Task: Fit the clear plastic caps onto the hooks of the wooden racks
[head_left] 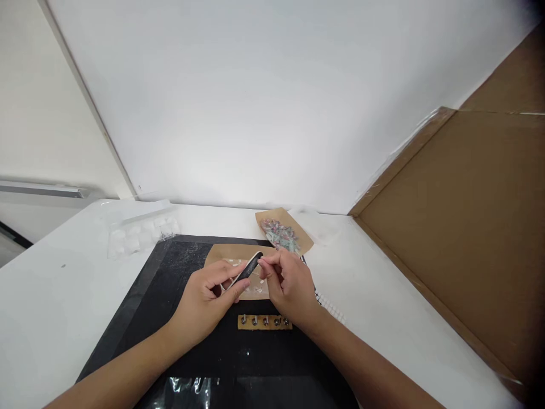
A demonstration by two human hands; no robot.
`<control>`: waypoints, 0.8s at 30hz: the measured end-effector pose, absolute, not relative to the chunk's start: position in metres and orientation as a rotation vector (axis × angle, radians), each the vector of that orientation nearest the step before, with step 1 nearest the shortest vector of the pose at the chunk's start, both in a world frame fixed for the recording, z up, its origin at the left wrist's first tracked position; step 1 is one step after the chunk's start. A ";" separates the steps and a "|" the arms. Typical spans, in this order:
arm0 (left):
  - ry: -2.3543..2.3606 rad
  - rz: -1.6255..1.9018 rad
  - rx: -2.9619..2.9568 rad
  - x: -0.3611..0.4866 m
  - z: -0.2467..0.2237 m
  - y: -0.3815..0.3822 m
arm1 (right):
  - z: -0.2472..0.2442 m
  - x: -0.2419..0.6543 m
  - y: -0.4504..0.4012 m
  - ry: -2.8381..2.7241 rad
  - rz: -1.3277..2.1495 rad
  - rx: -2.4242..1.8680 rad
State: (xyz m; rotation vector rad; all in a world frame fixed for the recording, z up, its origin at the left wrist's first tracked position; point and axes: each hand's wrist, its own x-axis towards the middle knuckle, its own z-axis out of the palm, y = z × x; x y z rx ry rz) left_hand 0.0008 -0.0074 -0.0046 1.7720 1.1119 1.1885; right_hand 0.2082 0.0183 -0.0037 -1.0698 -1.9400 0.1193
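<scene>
Left hand point(202, 292) gripping black strip point(247, 271) between fingers point(238, 288); right hand point(292, 284) pinching narrowly at strip's far tip, contact unclear. Current step seemingly involving that tip; next move probably calling for firm left hold. Bar point(260, 326) lying on near side of fingers.

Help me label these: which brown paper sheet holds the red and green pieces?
The farther brown sheet, toward the wall: red and green pieces cover much of it. The nearer sheet carries small white bits instead.
</scene>
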 end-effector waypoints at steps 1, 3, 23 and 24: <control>1.106 1.195 1.784 0.000 -0.006 -0.007 | -0.004 0.208 0.018 -1.945 0.108 -1.065; 1.086 1.184 1.725 0.000 -0.006 -0.007 | -0.005 0.208 0.018 -1.955 0.062 -1.037; 1.001 1.180 1.605 0.004 -0.006 -0.008 | -0.011 0.197 0.015 -2.005 -0.093 -0.948; 1.004 1.188 1.601 0.004 -0.005 -0.009 | -0.011 0.197 0.015 -1.982 -0.135 -0.975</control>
